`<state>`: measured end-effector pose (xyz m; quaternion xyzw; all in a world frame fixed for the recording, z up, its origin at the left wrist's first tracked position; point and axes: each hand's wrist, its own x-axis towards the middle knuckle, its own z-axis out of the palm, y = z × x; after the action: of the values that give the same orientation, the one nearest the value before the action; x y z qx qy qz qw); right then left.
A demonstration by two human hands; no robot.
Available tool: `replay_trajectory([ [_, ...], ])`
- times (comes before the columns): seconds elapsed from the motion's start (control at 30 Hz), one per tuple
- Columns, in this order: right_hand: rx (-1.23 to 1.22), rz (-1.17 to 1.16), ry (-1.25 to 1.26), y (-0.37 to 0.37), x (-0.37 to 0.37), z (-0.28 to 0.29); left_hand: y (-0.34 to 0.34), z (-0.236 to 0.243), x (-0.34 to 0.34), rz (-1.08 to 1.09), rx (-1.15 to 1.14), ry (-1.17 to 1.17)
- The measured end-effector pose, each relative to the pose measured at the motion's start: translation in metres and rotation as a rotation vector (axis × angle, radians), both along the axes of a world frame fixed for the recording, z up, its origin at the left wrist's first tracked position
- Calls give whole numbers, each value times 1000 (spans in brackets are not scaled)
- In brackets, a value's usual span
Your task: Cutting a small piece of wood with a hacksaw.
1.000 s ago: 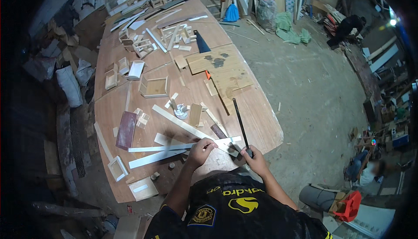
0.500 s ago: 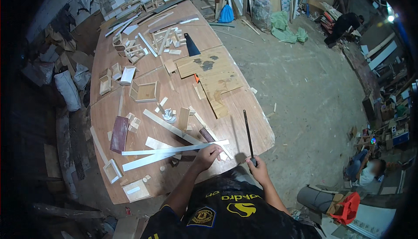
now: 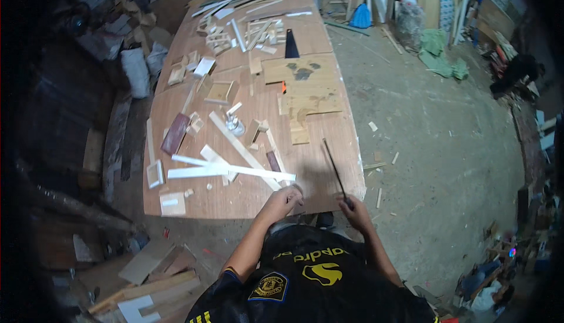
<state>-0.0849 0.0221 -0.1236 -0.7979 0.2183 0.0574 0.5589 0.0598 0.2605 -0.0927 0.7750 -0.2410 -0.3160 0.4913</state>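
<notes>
My right hand [image 3: 353,210] is closed round the handle of a long, thin dark tool [image 3: 332,163], its narrow shaft slanting up and away over the table's right front part. Whether it is a file or a blade I cannot tell. My left hand [image 3: 284,201] is at the table's front edge with its fingers curled together; what they hold, if anything, is too blurred to make out. Just beyond it are the ends of a white strip [image 3: 258,172] and a pale wooden strip [image 3: 238,141]. A short dark red piece [image 3: 273,161] lies beside them.
The wooden table [image 3: 320,191] carries a dark red block [image 3: 175,134], a shallow wooden box [image 3: 221,92], a stained plywood piece [image 3: 317,102] and a dark saw blade [image 3: 291,45]. Small wooden frames and offcuts crowd its far end. A person in dark clothes [image 3: 517,75] bends at the far right.
The view has shifted, so the table appears farther right and higher. My left hand has drawn back from the strips toward the table edge. The dark tool now tilts more to the left.
</notes>
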Motion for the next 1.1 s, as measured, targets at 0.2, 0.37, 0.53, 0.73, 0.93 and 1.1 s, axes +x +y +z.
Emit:
replay_trajectory([
  [0.2,8,101,4,-65,3,-29,31,-15,-60,265,108,-54],
  [0.37,-60,302,35,-66,40,-6,51,-16,-92,490,190,-21],
  [0.53,-149,482,7,-38,71,1,55,-25,-110,666,-29,9],
  [0.73,-116,589,-82,-18,73,-17,61,-20,-117,696,24,59],
  [0.93,-222,703,109,-15,58,-33,70,-29,-119,752,38,112],
  [1.1,-219,615,55,-23,45,-33,59,-22,-104,653,102,65],
])
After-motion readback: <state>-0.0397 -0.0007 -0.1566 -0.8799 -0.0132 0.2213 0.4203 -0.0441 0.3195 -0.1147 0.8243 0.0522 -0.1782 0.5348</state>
